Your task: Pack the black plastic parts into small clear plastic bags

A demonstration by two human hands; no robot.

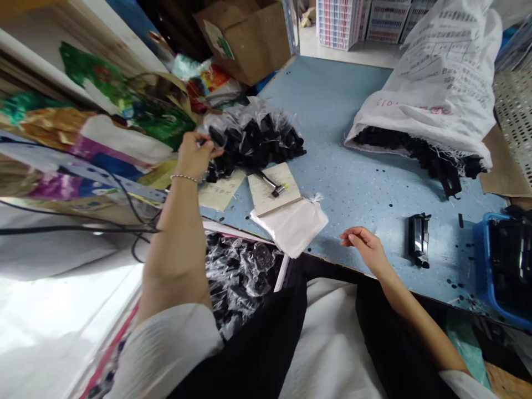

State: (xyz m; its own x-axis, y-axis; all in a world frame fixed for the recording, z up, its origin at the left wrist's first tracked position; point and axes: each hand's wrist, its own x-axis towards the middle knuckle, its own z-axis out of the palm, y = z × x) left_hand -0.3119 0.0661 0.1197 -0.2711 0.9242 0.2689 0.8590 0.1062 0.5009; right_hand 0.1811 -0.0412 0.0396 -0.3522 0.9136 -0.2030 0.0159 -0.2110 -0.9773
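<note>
White glare lower left, stretched edges

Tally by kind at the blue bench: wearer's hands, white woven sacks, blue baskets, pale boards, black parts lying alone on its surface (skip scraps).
Left hand and right hand: 2
White woven sack: 1
Blue basket: 1
Pale board: 1
Lone black part: 1
Total: 6

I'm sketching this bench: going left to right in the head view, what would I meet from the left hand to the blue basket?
Left hand, white stack, right hand, loose black part, blue basket.
</note>
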